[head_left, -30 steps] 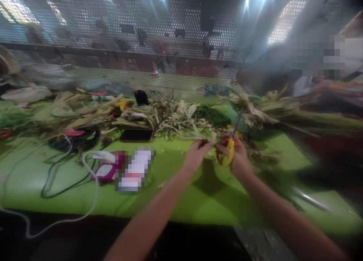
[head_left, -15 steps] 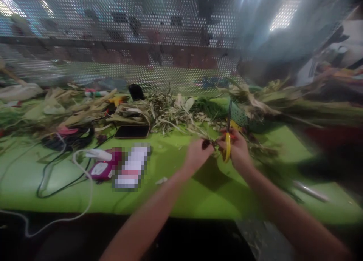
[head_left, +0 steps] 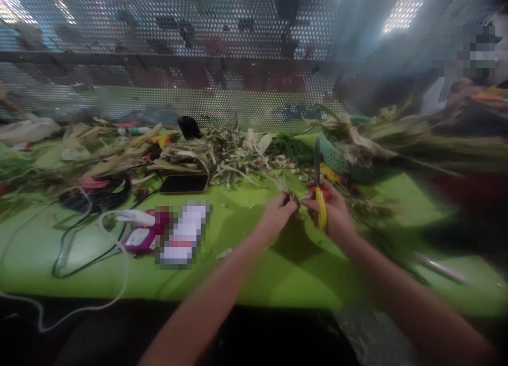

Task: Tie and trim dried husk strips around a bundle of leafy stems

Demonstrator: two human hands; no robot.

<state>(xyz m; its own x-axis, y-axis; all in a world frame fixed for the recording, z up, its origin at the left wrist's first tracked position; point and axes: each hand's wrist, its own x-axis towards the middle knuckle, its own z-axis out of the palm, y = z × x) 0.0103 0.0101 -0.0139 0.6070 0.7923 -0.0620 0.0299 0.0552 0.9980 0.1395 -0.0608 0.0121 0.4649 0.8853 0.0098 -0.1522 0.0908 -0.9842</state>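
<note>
My left hand (head_left: 277,214) is closed around a small bunch of dried plant stems (head_left: 292,197), with pale strands sticking up beyond the fingers. Beside it, my right hand (head_left: 334,210) holds a pair of scissors (head_left: 320,207) with yellow and orange handles, the dark blades pointing up and away from me. The thumb and fingertips of that hand also reach to the near side of the bunch, where blur hides the exact contact. Both hands are just above the green tabletop (head_left: 254,270).
Dried husks and stems (head_left: 234,154) lie heaped along the back. A dark phone (head_left: 183,184), a purple box (head_left: 143,236) with cables, and a blurred-out screen (head_left: 186,233) are on the left. A green basket (head_left: 335,157) stands right, near a silvery rod (head_left: 440,268). Another person (head_left: 456,96) is far right.
The scissors have turned slightly in my right hand, the handle swinging a little right and the blades left. My left hand has shifted slightly, still gripping the bunch.
</note>
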